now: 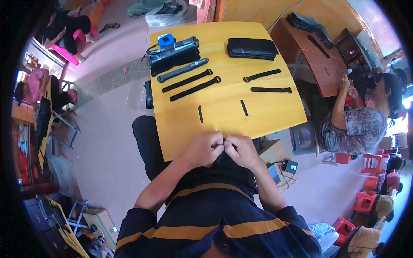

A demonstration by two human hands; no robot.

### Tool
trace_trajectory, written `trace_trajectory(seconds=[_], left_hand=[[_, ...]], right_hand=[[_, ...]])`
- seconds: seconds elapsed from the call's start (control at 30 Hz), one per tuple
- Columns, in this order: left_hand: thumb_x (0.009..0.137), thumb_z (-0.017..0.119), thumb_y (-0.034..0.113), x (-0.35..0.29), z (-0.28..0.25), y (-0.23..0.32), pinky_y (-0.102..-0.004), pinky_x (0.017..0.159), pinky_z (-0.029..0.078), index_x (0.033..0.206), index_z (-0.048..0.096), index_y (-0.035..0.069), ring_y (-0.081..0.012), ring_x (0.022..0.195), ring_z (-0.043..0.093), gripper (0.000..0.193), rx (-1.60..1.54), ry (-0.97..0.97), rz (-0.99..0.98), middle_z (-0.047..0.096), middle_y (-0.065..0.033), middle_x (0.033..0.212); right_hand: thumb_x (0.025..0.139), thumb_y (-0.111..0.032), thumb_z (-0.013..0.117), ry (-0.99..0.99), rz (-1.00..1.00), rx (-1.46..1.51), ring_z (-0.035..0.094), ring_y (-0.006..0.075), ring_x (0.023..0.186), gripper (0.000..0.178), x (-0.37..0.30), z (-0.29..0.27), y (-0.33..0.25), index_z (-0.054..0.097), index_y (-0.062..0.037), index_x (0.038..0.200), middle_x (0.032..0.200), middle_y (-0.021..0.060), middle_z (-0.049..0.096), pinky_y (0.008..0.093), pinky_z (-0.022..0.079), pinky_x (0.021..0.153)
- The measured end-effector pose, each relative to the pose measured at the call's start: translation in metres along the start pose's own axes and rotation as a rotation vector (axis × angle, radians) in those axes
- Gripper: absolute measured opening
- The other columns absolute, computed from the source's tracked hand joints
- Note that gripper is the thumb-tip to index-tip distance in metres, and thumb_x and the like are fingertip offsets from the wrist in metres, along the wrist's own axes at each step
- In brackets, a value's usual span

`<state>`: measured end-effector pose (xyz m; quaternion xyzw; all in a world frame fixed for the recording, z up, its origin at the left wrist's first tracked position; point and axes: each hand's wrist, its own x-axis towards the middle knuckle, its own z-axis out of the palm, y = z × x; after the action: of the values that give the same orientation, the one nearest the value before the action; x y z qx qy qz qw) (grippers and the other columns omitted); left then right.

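My left hand [207, 148] and my right hand [241, 151] meet at the near edge of a yellow tabletop [172, 133]. Both are closed, fingertips pinching a small black strip [224, 140] mostly hidden by the fingers. Ahead of them, two short black strips [200, 114] lie apart on the yellow surface. Farther off on the left are two black straps [194, 89] with looped ends and a grey strap [183, 70]. On the right lie two more black straps [271, 90], one slightly slanted.
A stack of black straps [252, 48] sits at the far right of the tabletop. Bundled grey straps [174, 50] and a blue tape measure [166, 40] occupy the far left. A co-worker [357, 124] sits at a brown table [316, 64] to the right. Red stools [371, 163] stand beyond.
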<state>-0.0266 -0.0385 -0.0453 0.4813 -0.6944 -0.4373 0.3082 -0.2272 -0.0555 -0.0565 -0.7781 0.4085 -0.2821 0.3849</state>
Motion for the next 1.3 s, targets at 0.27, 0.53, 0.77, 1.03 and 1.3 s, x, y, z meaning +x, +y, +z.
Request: trace_trajectory(seconds=[0.27,0.53,0.77,1.03,1.3], left_hand=[[0.081,0.07,0.014,0.008,0.0,-0.013,-0.0374,0.06,0.051,0.083,0.066,0.002,-0.0256,0.061,0.065,0.013,-0.023,-0.012,-0.159,0.066,-0.0147,0.07],[0.085,0.065,0.013,0.018,0.001,-0.03,-0.0293,0.053,0.048,0.074,0.065,0.002,-0.01,0.055,0.057,0.015,0.111,-0.127,-0.252,0.062,-0.0031,0.061],[0.085,0.062,0.019,0.012,-0.004,-0.031,-0.0338,0.051,0.048,0.075,0.068,0.001,-0.0153,0.051,0.06,0.021,-0.033,-0.156,-0.179,0.061,-0.0077,0.057],[0.09,0.061,0.012,0.009,-0.006,0.016,-0.0287,0.048,0.044,0.081,0.072,0.003,-0.0069,0.049,0.051,0.017,-0.221,-0.085,-0.131,0.06,0.0002,0.059],[0.083,0.059,0.001,0.012,-0.006,0.033,-0.0251,0.056,0.038,0.081,0.068,-0.001,-0.0049,0.064,0.05,0.01,-0.488,-0.069,-0.044,0.057,0.0038,0.067]], right_hand=[[0.091,-0.015,0.061,0.01,-0.029,-0.046,0.062,0.0357,0.065,0.015,0.006,0.006,0.014,0.06,-0.004,0.08,0.072,0.0172,0.06,0.0407,0.048,0.06],[0.091,-0.023,0.058,-0.03,-0.006,-0.154,0.065,0.0409,0.074,0.017,0.013,0.013,0.018,0.064,-0.0088,0.083,0.077,0.0181,0.065,0.051,0.051,0.065],[0.105,-0.034,0.045,-0.136,-0.026,-0.087,0.063,0.0466,0.084,0.037,0.011,0.002,0.008,0.059,-0.0033,0.091,0.083,0.0233,0.063,0.0547,0.049,0.072],[0.109,-0.042,0.047,-0.17,0.176,0.301,0.06,0.0205,0.063,0.046,0.004,-0.011,-0.01,0.06,-0.0018,0.091,0.07,0.0119,0.058,0.0346,0.05,0.062],[0.11,-0.032,0.048,-0.122,0.17,0.558,0.059,0.01,0.064,0.037,0.003,-0.014,-0.017,0.064,-0.0027,0.096,0.07,0.0019,0.057,0.0263,0.051,0.061]])
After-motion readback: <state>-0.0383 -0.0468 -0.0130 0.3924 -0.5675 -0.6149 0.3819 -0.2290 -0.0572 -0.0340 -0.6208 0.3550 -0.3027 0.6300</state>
